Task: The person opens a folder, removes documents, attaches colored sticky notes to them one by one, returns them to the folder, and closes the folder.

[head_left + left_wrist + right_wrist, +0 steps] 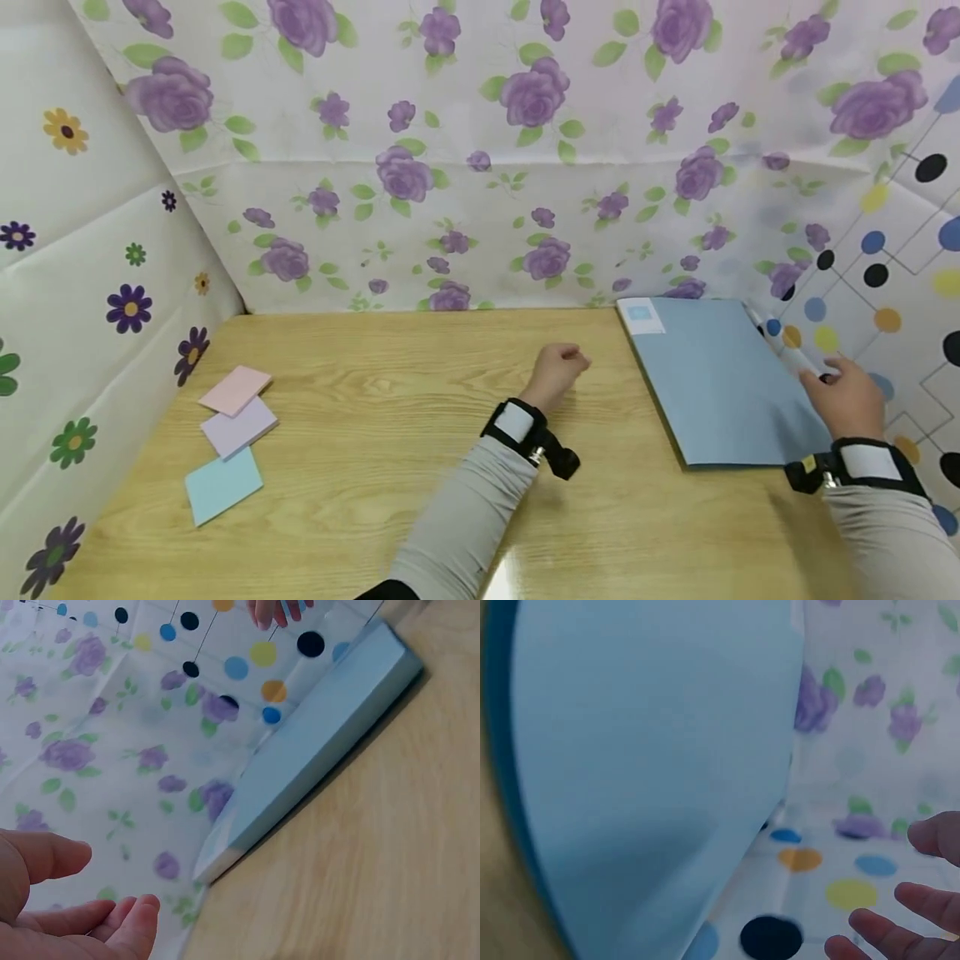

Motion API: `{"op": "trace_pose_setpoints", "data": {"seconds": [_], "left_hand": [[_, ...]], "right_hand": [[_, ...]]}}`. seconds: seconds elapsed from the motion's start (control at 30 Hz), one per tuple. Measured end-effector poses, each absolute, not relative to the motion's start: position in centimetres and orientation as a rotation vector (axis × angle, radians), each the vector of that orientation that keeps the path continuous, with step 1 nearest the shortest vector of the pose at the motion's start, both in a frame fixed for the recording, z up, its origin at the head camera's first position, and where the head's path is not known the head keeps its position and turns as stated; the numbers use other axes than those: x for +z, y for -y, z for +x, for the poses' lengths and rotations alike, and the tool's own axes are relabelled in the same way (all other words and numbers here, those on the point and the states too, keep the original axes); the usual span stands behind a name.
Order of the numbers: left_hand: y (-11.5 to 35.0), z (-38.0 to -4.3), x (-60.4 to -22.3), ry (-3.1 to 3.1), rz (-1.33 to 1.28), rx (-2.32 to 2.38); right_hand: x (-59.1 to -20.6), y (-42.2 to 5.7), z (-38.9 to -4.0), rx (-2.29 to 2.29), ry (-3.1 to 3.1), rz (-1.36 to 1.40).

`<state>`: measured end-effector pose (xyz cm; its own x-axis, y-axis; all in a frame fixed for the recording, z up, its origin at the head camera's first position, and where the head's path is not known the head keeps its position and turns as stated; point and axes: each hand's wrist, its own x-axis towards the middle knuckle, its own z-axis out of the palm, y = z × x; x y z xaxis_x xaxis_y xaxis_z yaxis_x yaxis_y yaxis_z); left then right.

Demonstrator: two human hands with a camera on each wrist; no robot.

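Observation:
A light-blue folder point(720, 379) with a white label at its far left corner lies at the right of the table. My right hand point(847, 400) is over the folder's right edge, beside the dotted wall sheet. In the right wrist view its fingers point(889, 930) are spread and hold nothing, apart from the folder point(652, 750). Over the middle of the table is my left hand point(555, 375), left of the folder. Thumb and fingers point(135, 930) are loosely bent with a gap between them and nothing inside, as the left wrist view shows.
At the left of the wooden table point(375, 500) lie a pink pad point(236, 390), a lavender pad point(240, 428) overlapping it, and a light-blue pad point(223, 486) nearer me. A purple-flowered sheet point(480, 233) stands along the back; patterned sheets flank both sides.

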<state>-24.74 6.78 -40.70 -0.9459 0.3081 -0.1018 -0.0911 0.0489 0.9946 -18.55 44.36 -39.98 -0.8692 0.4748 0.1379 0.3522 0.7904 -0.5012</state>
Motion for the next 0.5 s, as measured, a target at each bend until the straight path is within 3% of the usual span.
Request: {"op": "trace_pose_setpoints", "data": {"seconds": [0.3,0.5], "left_hand": [[-12.2,-21.4,-42.3,-2.002,0.199,1.854],[-14.6,-19.0,-43.2,-2.034,0.158,1.735]], "right_hand": [[-41.6,-47.2,-16.7,0.697,2.856,-0.804],[-44.1,-48.7,-16.5,0.563,2.958,-0.690]]}}
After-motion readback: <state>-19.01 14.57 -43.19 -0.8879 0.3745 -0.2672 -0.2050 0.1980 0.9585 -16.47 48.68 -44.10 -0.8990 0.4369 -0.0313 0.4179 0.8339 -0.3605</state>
